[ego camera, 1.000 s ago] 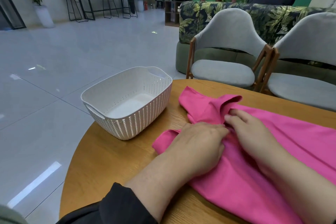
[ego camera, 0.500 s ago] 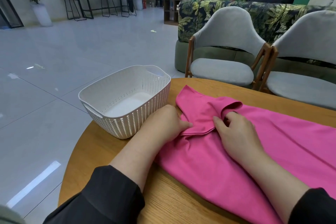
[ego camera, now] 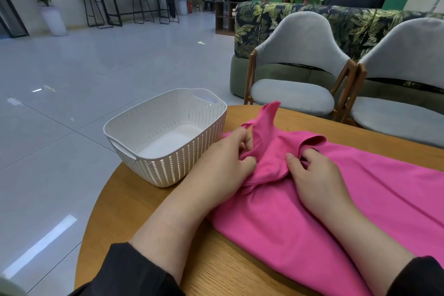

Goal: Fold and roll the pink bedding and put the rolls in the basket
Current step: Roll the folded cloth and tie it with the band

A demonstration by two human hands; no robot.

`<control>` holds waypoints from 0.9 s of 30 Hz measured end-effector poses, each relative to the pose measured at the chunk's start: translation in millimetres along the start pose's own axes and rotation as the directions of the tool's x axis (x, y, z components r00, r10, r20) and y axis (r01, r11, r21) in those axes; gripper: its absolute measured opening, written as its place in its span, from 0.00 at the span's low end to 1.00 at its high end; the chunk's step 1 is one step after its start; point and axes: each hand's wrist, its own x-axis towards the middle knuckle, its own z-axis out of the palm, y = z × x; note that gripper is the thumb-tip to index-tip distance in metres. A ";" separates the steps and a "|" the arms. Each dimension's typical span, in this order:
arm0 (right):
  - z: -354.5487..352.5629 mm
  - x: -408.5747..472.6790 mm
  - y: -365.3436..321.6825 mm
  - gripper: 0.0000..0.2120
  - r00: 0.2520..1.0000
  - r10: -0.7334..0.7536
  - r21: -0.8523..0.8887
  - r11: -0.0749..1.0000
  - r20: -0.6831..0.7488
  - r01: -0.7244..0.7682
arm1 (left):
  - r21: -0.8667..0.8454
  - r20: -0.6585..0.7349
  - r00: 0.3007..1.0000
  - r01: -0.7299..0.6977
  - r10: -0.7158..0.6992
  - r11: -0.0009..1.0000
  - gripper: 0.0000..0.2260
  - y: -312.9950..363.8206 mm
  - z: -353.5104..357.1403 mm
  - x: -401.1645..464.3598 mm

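Observation:
The pink bedding (ego camera: 312, 211) lies spread over the round wooden table (ego camera: 149, 204), running off to the right. Its left end is bunched up, with one corner sticking up. My left hand (ego camera: 225, 163) grips that bunched end with curled fingers, right beside the basket. My right hand (ego camera: 317, 175) pinches a fold of the pink cloth a little to the right, thumb on top and fingers tucked under the fold. The white perforated basket (ego camera: 168, 163) stands on the table's left edge with nothing in it.
Two grey padded chairs (ego camera: 300, 60) stand behind the table on the far side, in front of a leaf-patterned sofa (ego camera: 355, 24). Open tiled floor lies to the left. People stand far back by a high table and beyond the sofa.
My left hand has gathered the bedding's left end and lifted a corner upward. My right hand has shifted slightly right and taken hold of a fold.

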 end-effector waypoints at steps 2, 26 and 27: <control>-0.2 -0.3 -0.3 0.19 1.000 -0.005 0.006 1.000 -0.002 0.005 | 0.018 0.011 1.000 0.029 -0.029 0.999 0.13 -1.8 -3.8 -0.4; 11.4 25.1 -31.3 0.27 0.856 -0.064 -0.256 0.940 0.513 0.224 | 0.183 0.167 0.978 0.092 -0.124 0.979 0.34 -19.8 1.8 8.3; 15.2 28.4 -32.5 0.27 0.847 -0.043 -0.302 0.924 0.529 0.236 | 0.224 0.129 0.984 0.091 -0.122 0.970 0.31 -22.2 1.2 7.8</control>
